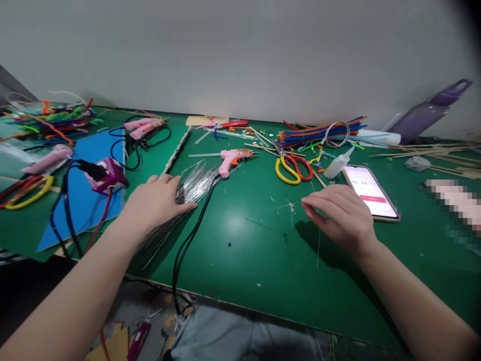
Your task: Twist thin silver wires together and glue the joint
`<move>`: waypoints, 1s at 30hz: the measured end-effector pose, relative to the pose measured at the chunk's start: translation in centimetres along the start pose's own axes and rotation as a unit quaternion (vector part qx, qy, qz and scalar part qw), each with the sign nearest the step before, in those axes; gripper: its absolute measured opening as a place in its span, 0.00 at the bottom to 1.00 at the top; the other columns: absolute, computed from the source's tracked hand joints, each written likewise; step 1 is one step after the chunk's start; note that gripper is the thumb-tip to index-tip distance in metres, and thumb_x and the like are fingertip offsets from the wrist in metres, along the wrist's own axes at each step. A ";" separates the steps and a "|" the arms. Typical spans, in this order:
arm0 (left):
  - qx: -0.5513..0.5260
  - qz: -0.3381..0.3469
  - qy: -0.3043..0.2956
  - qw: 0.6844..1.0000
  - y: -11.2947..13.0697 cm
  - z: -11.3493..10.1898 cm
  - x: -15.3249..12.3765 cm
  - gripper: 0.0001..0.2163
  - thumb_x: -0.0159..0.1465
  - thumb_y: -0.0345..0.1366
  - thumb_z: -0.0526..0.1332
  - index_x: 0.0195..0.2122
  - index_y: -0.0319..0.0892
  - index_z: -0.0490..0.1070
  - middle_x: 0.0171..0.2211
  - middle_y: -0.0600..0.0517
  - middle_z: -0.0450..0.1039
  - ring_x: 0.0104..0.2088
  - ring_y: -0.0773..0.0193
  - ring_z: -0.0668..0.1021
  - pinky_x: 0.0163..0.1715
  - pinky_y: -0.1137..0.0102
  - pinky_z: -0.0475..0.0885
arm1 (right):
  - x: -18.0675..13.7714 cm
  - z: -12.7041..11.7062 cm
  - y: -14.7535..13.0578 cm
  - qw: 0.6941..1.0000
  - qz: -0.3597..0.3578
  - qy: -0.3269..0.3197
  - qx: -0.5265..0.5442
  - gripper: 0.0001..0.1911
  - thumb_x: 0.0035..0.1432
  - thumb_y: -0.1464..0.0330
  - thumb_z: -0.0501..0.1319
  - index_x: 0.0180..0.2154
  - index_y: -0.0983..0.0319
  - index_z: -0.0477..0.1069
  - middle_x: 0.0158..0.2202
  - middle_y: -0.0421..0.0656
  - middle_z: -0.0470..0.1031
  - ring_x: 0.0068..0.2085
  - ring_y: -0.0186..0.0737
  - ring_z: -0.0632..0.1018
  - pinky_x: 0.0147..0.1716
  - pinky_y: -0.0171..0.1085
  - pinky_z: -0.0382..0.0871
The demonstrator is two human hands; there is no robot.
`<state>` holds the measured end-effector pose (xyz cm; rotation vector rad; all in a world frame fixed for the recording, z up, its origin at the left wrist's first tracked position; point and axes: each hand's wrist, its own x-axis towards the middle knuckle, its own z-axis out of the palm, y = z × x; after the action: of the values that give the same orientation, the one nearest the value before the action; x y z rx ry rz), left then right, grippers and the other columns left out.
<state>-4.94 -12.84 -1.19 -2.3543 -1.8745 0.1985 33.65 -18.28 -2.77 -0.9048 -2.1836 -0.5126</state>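
Observation:
My left hand (154, 200) lies over a bundle of thin silvery wires (199, 183), thumb spread away from the fingers. My right hand (338, 215) is closed in a pinch on a small star-shaped piece of thin wires (291, 206), held above the green table. Its strands cross at a whitish blob and are partly too fine to follow. Just beyond the wire bundle lies a pink hot glue gun (233, 160), its black cord (193, 228) running down past the table's front edge. A phone with a lit timer screen (366, 188) sits beside my right hand.
Scissors (288, 169) with yellow and red handles and a small white glue bottle (338, 164) lie beyond my right hand. Pipe cleaners (319, 135) and a purple bottle (421, 113) stand farther back. At left are a purple power socket block (107, 175) and a blue board (84, 200).

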 end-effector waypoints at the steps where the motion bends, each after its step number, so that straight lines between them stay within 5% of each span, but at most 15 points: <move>1: 0.003 -0.006 0.003 1.000 0.1 -0.1 -0.1 0.31 0.57 0.59 0.54 0.50 0.36 0.68 0.48 0.32 0.69 0.49 0.35 0.69 0.39 0.53 0.68 | 0.0 0.0 0.0 1.000 -0.002 0.001 -0.001 0.11 0.52 0.75 0.66 0.38 0.59 0.72 0.33 0.41 0.79 0.34 0.38 0.77 0.37 0.40 0.72; 8: -0.029 0.025 -0.011 0.999 0.5 0.4 0.2 0.23 0.60 0.52 0.53 0.45 0.39 0.72 0.49 0.36 0.70 0.49 0.39 0.70 0.42 0.54 0.67 | -0.1 0.0 0.2 1.000 -0.002 0.000 0.000 0.09 0.53 0.74 0.65 0.38 0.59 0.72 0.33 0.41 0.79 0.35 0.38 0.77 0.37 0.40 0.72; 13: -0.030 -0.006 -0.032 0.999 0.3 0.1 0.8 0.28 0.60 0.55 0.51 0.51 0.37 0.67 0.43 0.36 0.73 0.43 0.41 0.74 0.36 0.58 0.68 | -0.1 0.1 0.3 1.000 -0.003 0.003 0.004 0.09 0.53 0.74 0.65 0.38 0.59 0.73 0.33 0.41 0.79 0.35 0.38 0.77 0.37 0.40 0.72; 30: -0.043 0.009 -0.033 0.998 1.4 -0.8 3.3 0.15 0.61 0.42 0.53 0.41 0.44 0.77 0.35 0.44 0.79 0.35 0.49 0.79 0.27 0.66 0.65 | -0.1 0.1 0.4 1.000 -0.012 0.004 0.003 0.11 0.51 0.75 0.66 0.38 0.61 0.72 0.34 0.42 0.79 0.35 0.38 0.76 0.37 0.39 0.73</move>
<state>-2.75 -9.90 -0.69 -2.4503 -1.9309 0.2034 33.95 -18.04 -2.90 -0.8720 -2.1914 -0.5194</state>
